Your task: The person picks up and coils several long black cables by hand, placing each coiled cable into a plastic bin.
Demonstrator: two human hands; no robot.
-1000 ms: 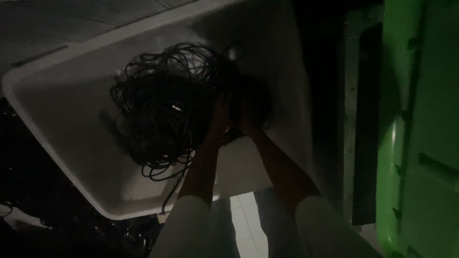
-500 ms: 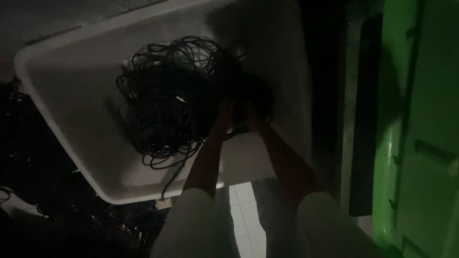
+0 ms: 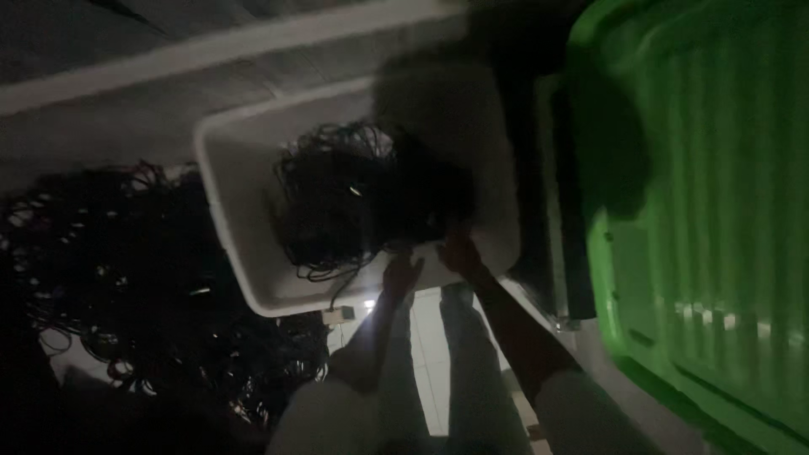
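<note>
Both hands (image 3: 431, 263) seemingly touch the cable tangle's (image 3: 350, 202) near edge.

Black cable tangle (image 3: 345, 206) heaped inside tilted white tub (image 3: 240, 227).

No labels, signs or screens can be made out in this dim view. The only containers are a white rectangular plastic tub (image 3: 244, 253) at centre and a large green ribbed plastic crate (image 3: 716, 211) standing at the right.

Two bare forearms, pale sleeves pushed up — loose, light fabric
</note>
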